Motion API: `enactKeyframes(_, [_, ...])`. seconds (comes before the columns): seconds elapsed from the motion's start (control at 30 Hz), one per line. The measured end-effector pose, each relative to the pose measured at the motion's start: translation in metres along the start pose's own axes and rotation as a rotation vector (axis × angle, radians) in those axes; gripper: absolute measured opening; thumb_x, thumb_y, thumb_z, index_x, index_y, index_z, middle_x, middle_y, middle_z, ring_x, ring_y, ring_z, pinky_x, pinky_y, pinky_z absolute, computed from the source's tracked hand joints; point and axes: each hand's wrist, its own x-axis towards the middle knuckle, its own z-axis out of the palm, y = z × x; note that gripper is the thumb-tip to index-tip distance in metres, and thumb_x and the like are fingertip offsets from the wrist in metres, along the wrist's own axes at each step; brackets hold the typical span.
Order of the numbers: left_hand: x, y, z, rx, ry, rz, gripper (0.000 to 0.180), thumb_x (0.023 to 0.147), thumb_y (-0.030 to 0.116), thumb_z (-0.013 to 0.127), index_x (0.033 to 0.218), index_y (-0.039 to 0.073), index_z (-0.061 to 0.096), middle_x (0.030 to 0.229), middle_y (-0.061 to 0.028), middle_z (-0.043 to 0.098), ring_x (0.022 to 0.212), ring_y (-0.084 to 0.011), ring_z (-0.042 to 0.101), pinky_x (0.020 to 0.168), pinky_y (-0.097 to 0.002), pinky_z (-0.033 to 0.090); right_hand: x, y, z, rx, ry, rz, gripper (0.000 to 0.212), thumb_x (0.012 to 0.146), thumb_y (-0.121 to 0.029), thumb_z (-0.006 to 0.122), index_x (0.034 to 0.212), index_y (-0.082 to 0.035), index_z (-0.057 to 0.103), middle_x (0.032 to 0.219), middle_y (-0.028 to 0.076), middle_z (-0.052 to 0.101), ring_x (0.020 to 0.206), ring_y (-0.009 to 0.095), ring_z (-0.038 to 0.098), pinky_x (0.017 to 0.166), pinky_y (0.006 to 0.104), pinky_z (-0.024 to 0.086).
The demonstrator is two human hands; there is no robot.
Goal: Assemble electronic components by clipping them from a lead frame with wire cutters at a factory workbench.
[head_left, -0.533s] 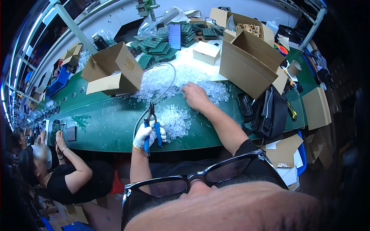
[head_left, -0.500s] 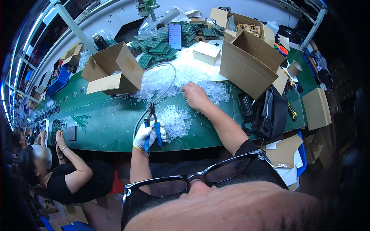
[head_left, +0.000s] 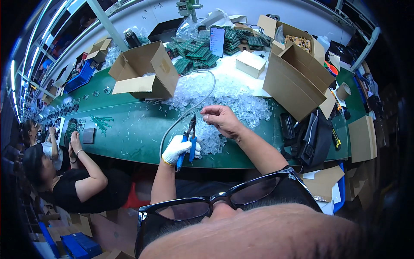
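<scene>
My left hand [head_left: 176, 150], in a white glove, grips a pair of blue-handled cutters [head_left: 192, 129] with the jaws pointing up and away from me. My bare right hand [head_left: 224, 122] is just right of the jaws, thumb and fingertips pinched together; whatever is between them is too small to make out. Under and beside this hand lies a smaller heap of clear plastic pieces [head_left: 212, 143]. Behind it spreads a larger pile of the same clear pieces [head_left: 233, 93]. A grey cable [head_left: 170, 129] loops from the pile down past my gloved hand.
Open cardboard boxes stand left [head_left: 144, 71] and right [head_left: 295, 77] of the pile. Behind are green circuit boards [head_left: 196, 54], an upright phone [head_left: 217, 42] and a small white box [head_left: 250, 64]. A black bag [head_left: 315, 134] lies right. A co-worker [head_left: 82, 181] sits left.
My right hand has come back from the large pile toward the cutters, its fingertips now near the jaws. The whole view has shifted slightly, moving the bench things rightward.
</scene>
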Motion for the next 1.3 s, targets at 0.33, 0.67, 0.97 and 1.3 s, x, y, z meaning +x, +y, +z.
enactKeyframes(0.33, [-0.002, 0.004, 0.009, 0.066, 0.026, -0.032, 0.056, 0.088, 0.029, 0.085, 0.124, -0.009, 0.065, 0.103, -0.019, 0.076, 0.088, -0.027, 0.076, 0.084, -0.045, 0.065, -0.004, -0.009, 0.01, -0.028, 0.049, -0.052, 0.048, 0.089, 0.003, 0.079, 0.133, -0.001, 0.061, 0.107, 0.007, 0.073, 0.098, 0.012, 0.069, 0.087, 0.0267, 0.056])
enactKeyframes(0.67, [-0.001, 0.021, 0.037, 0.277, 0.184, -0.1, 0.029, 0.092, 0.019, 0.081, 0.108, -0.003, 0.072, 0.088, -0.0112, 0.074, 0.072, -0.0189, 0.073, 0.068, -0.0337, 0.062, -0.004, -0.024, 0.0, -0.215, 0.074, 0.04, 0.052, 0.086, 0.0, 0.082, 0.133, 0.001, 0.062, 0.103, 0.008, 0.077, 0.092, 0.012, 0.071, 0.084, 0.0283, 0.057])
enactKeyframes(0.97, [0.003, 0.005, 0.005, -0.047, 0.029, 0.021, 0.066, 0.088, 0.042, 0.084, 0.126, -0.009, 0.064, 0.093, -0.0139, 0.072, 0.078, -0.0241, 0.072, 0.072, -0.0398, 0.062, 0.002, -0.01, -0.011, -0.504, 0.034, -0.017, 0.043, 0.085, -0.002, 0.08, 0.126, -0.001, 0.069, 0.1, 0.009, 0.079, 0.089, 0.014, 0.074, 0.081, 0.0308, 0.058])
enactKeyframes(1.3, [0.004, -0.006, -0.007, -0.189, -0.057, 0.069, 0.074, 0.086, 0.041, 0.086, 0.13, -0.012, 0.059, 0.099, -0.0199, 0.072, 0.083, -0.0304, 0.074, 0.079, -0.0461, 0.064, 0.002, -0.025, -0.025, -1.235, 0.21, -0.264, 0.027, 0.083, -0.016, 0.077, 0.109, -0.007, 0.077, 0.103, 0.016, 0.078, 0.098, 0.039, 0.074, 0.089, 0.0471, 0.059])
